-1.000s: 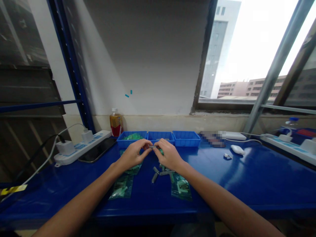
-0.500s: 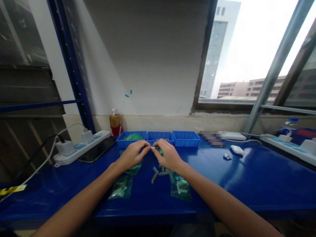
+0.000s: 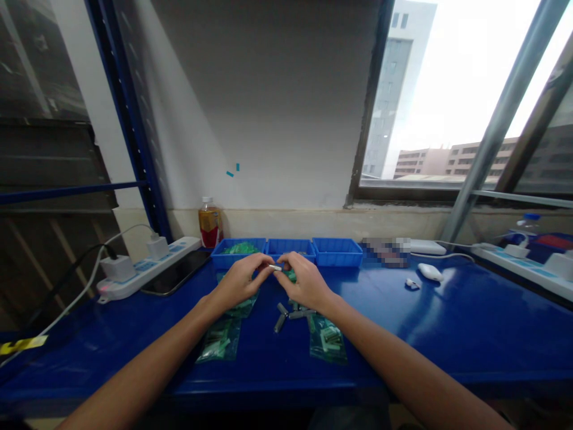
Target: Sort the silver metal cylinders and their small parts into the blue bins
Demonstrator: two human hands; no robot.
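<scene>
My left hand pinches a small pale cylindrical piece between thumb and fingertips. From the other side, the thumb and curved fingers of my right hand close around the same piece, with its right end showing between them. Below the hands, several grey metallic cylinders lie loose on the blue table. One green-tinted clear bag of small pieces rests under my left forearm, and another similar bag is by my right wrist. Something green shows partly behind my right fingers.
Behind the hands stand three blue bins: the left bin holds green pieces, the middle bin a few small items. Farther left are a drink bottle, a phone and a power strip. An earbud case lies right.
More of the pale piece now shows between my fingertips, and it tilts slightly. My right index finger has shifted a little away from my left hand. The forearms stay nearly still.
</scene>
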